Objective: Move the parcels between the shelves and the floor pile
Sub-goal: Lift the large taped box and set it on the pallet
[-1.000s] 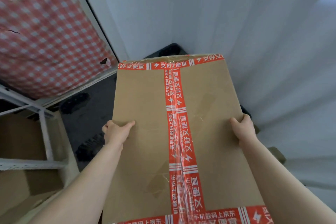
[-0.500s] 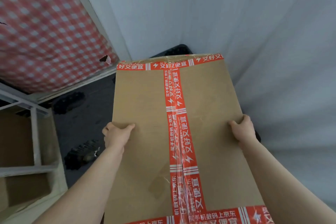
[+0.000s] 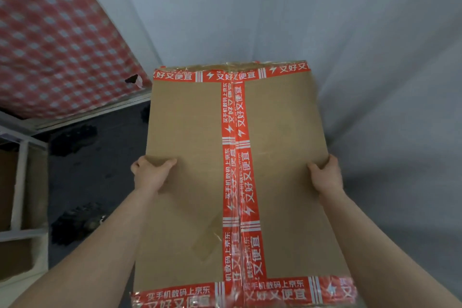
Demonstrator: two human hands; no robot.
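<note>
A large brown cardboard parcel [image 3: 190, 182] sealed with red printed tape fills the middle of the view, held up in front of me. My left hand [image 3: 150, 172] grips its left edge, thumb on the top face and fingers under the side. My right hand [image 3: 326, 175] grips the right edge the same way. Whatever lies beneath the parcel is hidden.
A white metal shelf frame [image 3: 20, 182] with brown boxes [image 3: 7, 182] stands at the left edge. Dark floor [image 3: 100, 162] with black lumps lies between shelf and parcel. A red checked cloth [image 3: 55, 40] hangs at upper left. A grey-white wall [image 3: 325, 20] rises close ahead and right.
The view has swung right: the shelf and checked cloth have slid toward the left edge and the wall fills more of the frame. Both hands keep the same hold on the parcel.
</note>
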